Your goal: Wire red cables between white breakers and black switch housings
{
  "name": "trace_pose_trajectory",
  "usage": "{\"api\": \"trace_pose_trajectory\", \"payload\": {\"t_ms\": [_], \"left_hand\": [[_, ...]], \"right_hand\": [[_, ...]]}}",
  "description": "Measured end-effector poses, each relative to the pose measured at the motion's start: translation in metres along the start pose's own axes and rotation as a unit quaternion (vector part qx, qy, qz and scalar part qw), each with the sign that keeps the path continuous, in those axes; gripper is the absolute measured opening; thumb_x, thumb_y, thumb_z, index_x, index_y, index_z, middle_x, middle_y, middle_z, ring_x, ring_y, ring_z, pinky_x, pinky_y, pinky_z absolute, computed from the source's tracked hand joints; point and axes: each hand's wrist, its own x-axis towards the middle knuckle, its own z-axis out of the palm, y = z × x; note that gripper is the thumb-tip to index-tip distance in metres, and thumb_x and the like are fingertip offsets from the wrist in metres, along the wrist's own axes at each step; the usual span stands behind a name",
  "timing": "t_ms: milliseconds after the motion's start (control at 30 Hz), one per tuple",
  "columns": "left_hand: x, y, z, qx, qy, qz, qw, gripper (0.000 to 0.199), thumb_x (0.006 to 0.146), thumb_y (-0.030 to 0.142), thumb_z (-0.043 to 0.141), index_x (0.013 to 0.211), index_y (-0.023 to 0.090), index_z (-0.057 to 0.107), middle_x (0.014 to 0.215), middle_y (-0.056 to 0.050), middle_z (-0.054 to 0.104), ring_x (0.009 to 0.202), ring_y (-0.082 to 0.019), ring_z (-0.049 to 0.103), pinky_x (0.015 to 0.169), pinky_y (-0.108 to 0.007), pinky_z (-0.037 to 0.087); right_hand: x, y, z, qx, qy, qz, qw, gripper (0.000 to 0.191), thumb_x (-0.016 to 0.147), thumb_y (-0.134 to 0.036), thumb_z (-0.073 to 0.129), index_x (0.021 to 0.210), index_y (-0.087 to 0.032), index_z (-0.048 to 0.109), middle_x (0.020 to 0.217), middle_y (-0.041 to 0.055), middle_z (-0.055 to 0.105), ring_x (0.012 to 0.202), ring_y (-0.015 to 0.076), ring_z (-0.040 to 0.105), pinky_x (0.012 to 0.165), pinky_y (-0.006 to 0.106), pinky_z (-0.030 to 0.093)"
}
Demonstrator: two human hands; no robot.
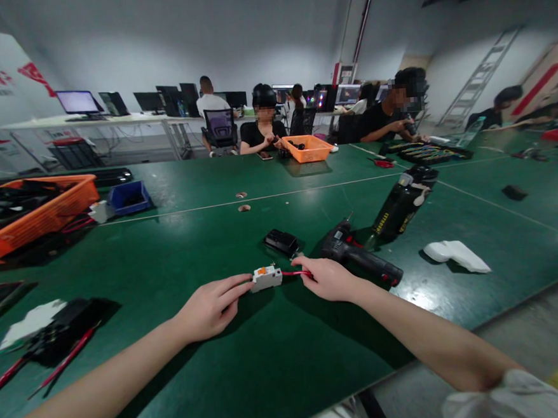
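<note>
A small white circuit breaker point(267, 277) with an orange switch sits in front of me at the middle of the green table. The fingertips of my left hand point(212, 308) hold its left end, the thumb lower and nearer to me. From the breaker's right end runs a short red wire point(292, 273). My right hand point(329, 278) pinches this wire between thumb and fingers, its index finger pointing left. Just beyond the hands lies a black box-shaped part point(281, 241). A black cordless screwdriver point(358, 254) rests past my right hand.
A dark bottle point(403, 203) and a crumpled white tissue point(457, 256) are at right. Leftward are an orange basket point(79, 188) of black parts, a blue bin point(129, 198) and black parts with red wires point(67, 325). Co-workers sit across the table near another orange basket point(308, 149).
</note>
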Motion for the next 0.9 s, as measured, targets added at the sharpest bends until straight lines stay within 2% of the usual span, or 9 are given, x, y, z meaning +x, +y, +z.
{"api": "trace_pose_trajectory", "payload": {"t_ms": [200, 367, 733, 900], "left_hand": [[-0.0002, 0.0001, -0.0006, -0.003, -0.007, -0.003, 1.0, 0.047, 0.093, 0.012, 0.045, 0.139, 0.021, 0.049, 0.142, -0.011, 0.057, 0.113, -0.02, 0.065, 0.086, -0.033, 0.06], [0.0011, 0.0008, -0.0007, -0.005, -0.005, -0.005, 1.0, 0.047, 0.093, 0.012, 0.045, 0.139, 0.022, 0.05, 0.141, -0.011, 0.058, 0.111, -0.02, 0.066, 0.085, -0.033, 0.061], [0.0006, 0.0009, -0.002, -0.007, -0.009, -0.011, 1.0, 0.048, 0.093, 0.013, 0.046, 0.14, 0.022, 0.05, 0.141, -0.01, 0.057, 0.111, -0.019, 0.066, 0.085, -0.033, 0.061], [0.0004, 0.0005, -0.0009, -0.005, -0.008, -0.008, 1.0, 0.048, 0.093, 0.013, 0.045, 0.139, 0.023, 0.049, 0.141, -0.01, 0.057, 0.111, -0.02, 0.066, 0.086, -0.034, 0.06]], "right_hand": [[-0.0005, 0.0027, -0.003, -0.048, 0.001, 0.018, 0.999, 0.009, 0.093, -0.02, 0.053, 0.097, -0.02, 0.061, 0.09, 0.0036, 0.071, 0.075, 0.0183, 0.065, 0.063, 0.028, 0.036], [0.0003, 0.0058, 0.0003, -0.017, 0.025, -0.01, 0.999, 0.016, 0.099, -0.031, 0.051, 0.099, -0.021, 0.063, 0.096, 0.0049, 0.071, 0.082, 0.0192, 0.065, 0.067, 0.028, 0.04], [0.0002, 0.0051, 0.0006, 0.004, 0.054, -0.013, 0.998, 0.007, 0.091, -0.024, 0.058, 0.087, -0.02, 0.062, 0.087, 0.0025, 0.069, 0.073, 0.0166, 0.061, 0.065, 0.028, 0.039], [0.0001, 0.0051, 0.0007, 0.009, 0.068, -0.017, 0.997, 0.006, 0.09, -0.022, 0.059, 0.089, -0.019, 0.064, 0.088, 0.0029, 0.069, 0.073, 0.0156, 0.06, 0.066, 0.027, 0.039]]}}
